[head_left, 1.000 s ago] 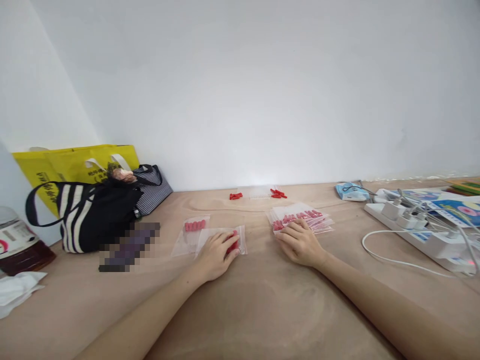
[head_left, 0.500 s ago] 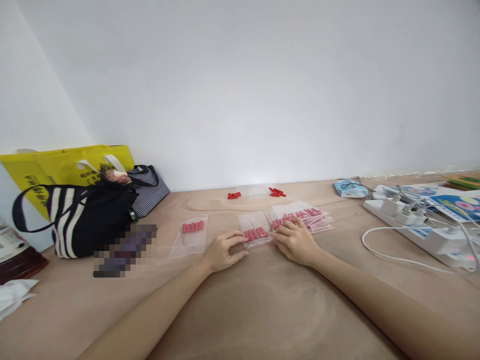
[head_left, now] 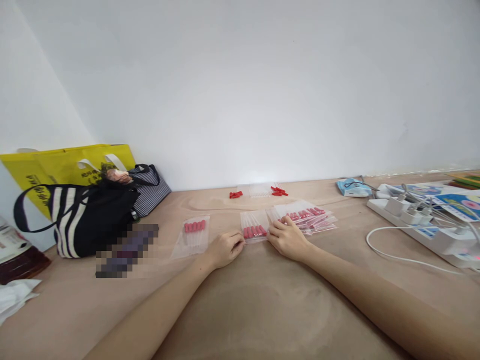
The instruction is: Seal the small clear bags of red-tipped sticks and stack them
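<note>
A clear plastic bag [head_left: 255, 220] lies flat between my hands, with a row of slim pieces with red ends inside it. My left hand [head_left: 226, 248] is closed, thumb against fingers, on the bag's near left corner. At the near right corner, the fingers of my right hand [head_left: 288, 241] are pressed together on the bag's edge. Just beyond my right hand is a stack of similar filled bags [head_left: 318, 220], partly covered by that hand. Another such bag [head_left: 191, 237] lies to the left of my left hand.
Loose red pieces [head_left: 236, 194] and a second red pile [head_left: 279, 191] lie near the wall beside clear plastic. A black bag [head_left: 97, 215] and yellow bag [head_left: 56, 160] stand left. A blue mask [head_left: 354, 187] and a power strip with cables [head_left: 420, 227] are right.
My left hand's fingers have closed at the bag's near left corner; thumb and fingers were apart before. My right hand has shifted slightly left and toward me, at the right corner.
</note>
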Available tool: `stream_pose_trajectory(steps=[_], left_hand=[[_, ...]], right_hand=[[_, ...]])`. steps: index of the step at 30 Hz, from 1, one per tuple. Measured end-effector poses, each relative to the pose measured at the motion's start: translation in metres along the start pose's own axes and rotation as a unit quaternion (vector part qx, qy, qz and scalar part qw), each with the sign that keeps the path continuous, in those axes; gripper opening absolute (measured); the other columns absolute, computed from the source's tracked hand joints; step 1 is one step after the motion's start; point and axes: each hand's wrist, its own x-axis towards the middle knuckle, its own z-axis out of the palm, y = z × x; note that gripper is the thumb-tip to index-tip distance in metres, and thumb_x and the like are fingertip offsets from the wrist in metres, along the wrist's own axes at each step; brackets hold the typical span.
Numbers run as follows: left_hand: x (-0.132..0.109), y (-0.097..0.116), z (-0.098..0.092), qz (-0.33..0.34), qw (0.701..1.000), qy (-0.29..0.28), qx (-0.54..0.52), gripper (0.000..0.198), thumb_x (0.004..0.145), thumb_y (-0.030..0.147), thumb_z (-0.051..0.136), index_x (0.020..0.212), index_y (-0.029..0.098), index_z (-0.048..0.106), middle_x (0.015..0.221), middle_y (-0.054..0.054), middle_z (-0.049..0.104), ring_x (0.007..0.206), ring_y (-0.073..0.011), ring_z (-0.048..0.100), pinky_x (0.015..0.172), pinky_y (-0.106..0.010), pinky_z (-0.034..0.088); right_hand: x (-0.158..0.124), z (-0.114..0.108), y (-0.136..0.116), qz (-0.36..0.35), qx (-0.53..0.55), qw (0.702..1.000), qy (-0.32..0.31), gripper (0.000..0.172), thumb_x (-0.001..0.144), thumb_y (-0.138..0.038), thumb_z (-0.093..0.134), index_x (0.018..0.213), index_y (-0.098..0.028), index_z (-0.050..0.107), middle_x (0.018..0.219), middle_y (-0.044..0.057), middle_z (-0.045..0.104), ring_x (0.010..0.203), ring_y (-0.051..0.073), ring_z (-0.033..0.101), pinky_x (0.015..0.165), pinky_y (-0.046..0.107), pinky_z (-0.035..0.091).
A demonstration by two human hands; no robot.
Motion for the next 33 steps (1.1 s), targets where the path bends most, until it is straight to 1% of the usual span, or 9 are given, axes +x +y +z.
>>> stream_pose_trajectory(steps=[3, 5, 9, 14, 17, 21, 24, 28, 33], left_hand=[[-0.001, 0.0, 0.0, -0.002, 0.999, 0.034, -0.007, 0.015, 0.08, 0.028, 0.047, 0.085, 0.017, 0.056, 0.086, -0.005, 0.06, 0.08, -0.0145, 0.057, 0.071, -0.027, 0.048], [-0.002, -0.001, 0.002, 0.01, 0.998, 0.064, 0.007, 0.022, 0.077, 0.032, 0.052, 0.092, 0.017, 0.056, 0.093, -0.006, 0.06, 0.085, -0.0156, 0.057, 0.075, -0.028, 0.048], [-0.003, -0.005, 0.008, 0.056, 0.991, 0.101, 0.063, 0.017, 0.082, 0.026, 0.046, 0.092, 0.019, 0.058, 0.089, -0.004, 0.062, 0.082, -0.0136, 0.059, 0.073, -0.026, 0.05], [-0.006, -0.007, 0.008, 0.131, 0.977, 0.122, 0.118, 0.018, 0.083, 0.018, 0.044, 0.095, 0.019, 0.057, 0.088, -0.004, 0.064, 0.082, -0.0125, 0.06, 0.074, -0.025, 0.051], [-0.007, -0.005, 0.006, 0.152, 0.971, 0.128, 0.131, 0.018, 0.083, 0.017, 0.044, 0.095, 0.018, 0.057, 0.087, -0.003, 0.064, 0.08, -0.0119, 0.061, 0.073, -0.024, 0.052], [-0.008, -0.005, 0.006, 0.143, 0.972, 0.134, 0.129, 0.018, 0.084, 0.017, 0.042, 0.09, 0.02, 0.059, 0.082, -0.002, 0.065, 0.076, -0.0106, 0.062, 0.07, -0.022, 0.052], [-0.009, -0.007, 0.007, 0.135, 0.972, 0.145, 0.126, 0.017, 0.083, 0.018, 0.043, 0.087, 0.019, 0.06, 0.082, -0.002, 0.065, 0.075, -0.0104, 0.062, 0.069, -0.021, 0.052], [-0.009, -0.009, 0.008, 0.113, 0.976, 0.15, 0.109, 0.015, 0.083, 0.019, 0.045, 0.084, 0.019, 0.06, 0.082, -0.001, 0.066, 0.073, -0.0096, 0.062, 0.065, -0.019, 0.051], [-0.009, -0.009, 0.007, 0.082, 0.984, 0.125, 0.093, 0.019, 0.084, 0.022, 0.042, 0.084, 0.019, 0.06, 0.083, -0.002, 0.066, 0.076, -0.01, 0.062, 0.07, -0.02, 0.051]], right_hand=[[-0.002, 0.003, -0.001, 0.027, 0.023, 0.999, 0.025, 0.021, 0.08, -0.014, 0.045, 0.063, -0.017, 0.057, 0.066, 0.002, 0.055, 0.07, 0.014, 0.041, 0.067, 0.032, 0.02], [-0.004, 0.004, -0.001, 0.057, 0.049, 0.996, 0.046, 0.018, 0.08, -0.015, 0.045, 0.068, -0.018, 0.059, 0.067, 0.001, 0.056, 0.071, 0.013, 0.041, 0.067, 0.032, 0.019], [-0.007, 0.003, 0.0, 0.113, 0.097, 0.986, 0.074, 0.016, 0.079, -0.016, 0.046, 0.075, -0.02, 0.061, 0.069, 0.001, 0.058, 0.071, 0.013, 0.042, 0.066, 0.032, 0.019], [-0.008, -0.001, -0.002, 0.118, 0.113, 0.983, 0.082, 0.015, 0.078, -0.017, 0.047, 0.074, -0.02, 0.061, 0.068, 0.0, 0.058, 0.071, 0.013, 0.043, 0.067, 0.031, 0.019], [-0.009, -0.002, -0.002, 0.116, 0.109, 0.984, 0.084, 0.015, 0.078, -0.019, 0.047, 0.073, -0.019, 0.061, 0.067, 0.0, 0.057, 0.071, 0.013, 0.044, 0.068, 0.031, 0.02], [-0.01, -0.003, -0.001, 0.092, 0.096, 0.987, 0.095, 0.016, 0.08, -0.022, 0.047, 0.073, -0.02, 0.061, 0.067, 0.0, 0.056, 0.072, 0.013, 0.043, 0.069, 0.031, 0.02], [-0.011, -0.004, 0.0, 0.064, 0.069, 0.99, 0.104, 0.018, 0.081, -0.024, 0.046, 0.07, -0.019, 0.059, 0.066, 0.0, 0.056, 0.071, 0.013, 0.043, 0.07, 0.032, 0.02], [-0.01, -0.006, 0.001, 0.038, 0.021, 0.993, 0.107, 0.022, 0.082, -0.02, 0.044, 0.063, -0.018, 0.056, 0.063, 0.0, 0.054, 0.071, 0.012, 0.042, 0.07, 0.031, 0.021], [-0.008, -0.006, 0.001, 0.035, 0.002, 0.995, 0.089, 0.021, 0.081, -0.017, 0.044, 0.063, -0.017, 0.055, 0.063, 0.0, 0.053, 0.071, 0.013, 0.042, 0.07, 0.031, 0.022]])
